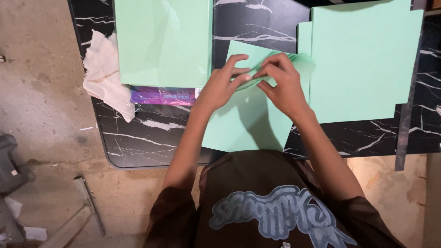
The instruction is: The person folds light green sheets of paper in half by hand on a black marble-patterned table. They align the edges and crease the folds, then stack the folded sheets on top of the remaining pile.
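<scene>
A black table (pixel 151 138) with white marble veins fills the upper part of the view, standing on a bare concrete floor (pixel 41 101). On the table's right side lies a stack of mint green paper (pixel 363 64), its sheets slightly offset so that an edge of a lower one shows at the left. On the left side lies another pack of the same green paper (pixel 161 41) under a glossy clear wrapper, with a purple label strip (pixel 163 96) showing along its near edge. Between these two, right in front of the person, lies a single green sheet (pixel 243 124), turned at a slight angle and reaching to the table's near edge. A crumpled cream cloth (pixel 103 76) hangs over the table's left edge, just beside the wrapped pack. Both hands meet over the far part of the single sheet: the left hand (pixel 225 85) and the right hand (pixel 282 85) are pressed close together, fingertips touching, pinching a folded or pleated bit of the green paper between them. The fold bunches up just past the right hand's knuckles.
</scene>
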